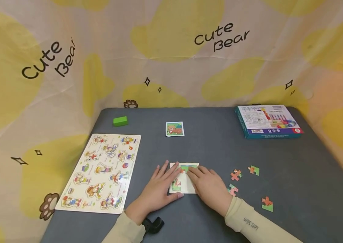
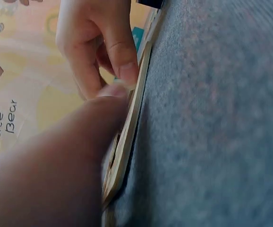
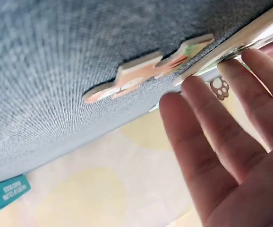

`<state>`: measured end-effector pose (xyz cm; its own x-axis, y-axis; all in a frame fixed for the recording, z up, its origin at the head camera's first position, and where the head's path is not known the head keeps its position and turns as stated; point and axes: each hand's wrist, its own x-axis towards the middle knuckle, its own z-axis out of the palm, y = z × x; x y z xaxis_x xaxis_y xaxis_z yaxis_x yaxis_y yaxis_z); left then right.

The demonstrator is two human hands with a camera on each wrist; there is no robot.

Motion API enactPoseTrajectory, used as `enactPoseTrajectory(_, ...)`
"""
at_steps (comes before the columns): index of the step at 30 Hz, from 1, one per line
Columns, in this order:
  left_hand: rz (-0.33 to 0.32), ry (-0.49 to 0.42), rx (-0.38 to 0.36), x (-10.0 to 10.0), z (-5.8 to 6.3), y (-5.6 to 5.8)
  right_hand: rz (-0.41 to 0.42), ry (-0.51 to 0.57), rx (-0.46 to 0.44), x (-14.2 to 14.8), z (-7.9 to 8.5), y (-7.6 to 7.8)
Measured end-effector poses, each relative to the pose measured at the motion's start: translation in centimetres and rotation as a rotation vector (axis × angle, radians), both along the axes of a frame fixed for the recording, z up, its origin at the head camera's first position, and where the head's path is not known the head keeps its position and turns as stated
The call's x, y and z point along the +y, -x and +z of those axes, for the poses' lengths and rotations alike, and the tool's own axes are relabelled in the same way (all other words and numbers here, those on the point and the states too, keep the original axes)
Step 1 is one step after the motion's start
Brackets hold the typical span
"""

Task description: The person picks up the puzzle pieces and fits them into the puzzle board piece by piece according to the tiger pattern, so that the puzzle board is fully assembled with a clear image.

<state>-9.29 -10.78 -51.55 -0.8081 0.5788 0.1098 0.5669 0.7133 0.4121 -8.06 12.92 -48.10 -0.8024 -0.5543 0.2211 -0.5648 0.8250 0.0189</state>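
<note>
In the head view a small white wooden puzzle board (image 1: 189, 185) lies flat on the table. Jigsaw pieces fill its top part (image 1: 186, 167) and its lower left corner (image 1: 175, 184). My left hand (image 1: 160, 187) spreads over the board's left side, its thumb along the near edge. From the right, my right hand (image 1: 211, 187) touches the top pieces with its fingertips; in the right wrist view its fingers (image 3: 221, 127) are nearly straight. The left wrist view shows the left thumb (image 2: 94, 116) against the board's edge (image 2: 129, 127). Several loose orange-and-green pieces (image 1: 236, 174) lie right of the hands.
Behind the board lies a small picture card (image 1: 174, 129) with an orange animal. A large puzzle board with figures (image 1: 101, 172) covers the left side, below a green block (image 1: 120, 121). A teal-edged box (image 1: 268, 121) sits at the far right of the grey table (image 1: 214, 145).
</note>
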Motion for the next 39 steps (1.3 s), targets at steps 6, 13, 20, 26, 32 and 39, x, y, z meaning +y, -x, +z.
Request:
enactPoseTrajectory(6,-0.007,0.074,0.038,0.6,0.4,0.3,-0.015,0.001,0.018,0.2,-0.1,-0.2)
enactPoseTrajectory(13,0.019,0.182,0.159,1.3,1.2,0.9,-0.07,-0.029,0.032,0.4,0.3,0.3)
enactPoseTrajectory(20,0.031,0.164,0.138,1.4,1.5,1.4,-0.048,0.023,0.014,0.3,0.5,1.4)
enactPoseTrajectory(26,0.048,0.079,0.028,0.8,1.0,1.1,-0.039,0.016,-0.059,0.1,0.8,1.7)
enactPoseTrajectory(32,0.039,0.085,-0.01,0.4,0.1,0.3,-0.019,-0.104,-0.075,-0.1,0.3,1.3)
enactPoseTrajectory(39,0.069,0.003,-0.027,0.5,-0.1,0.0,-0.042,-0.057,-0.02,-0.4,0.7,1.3)
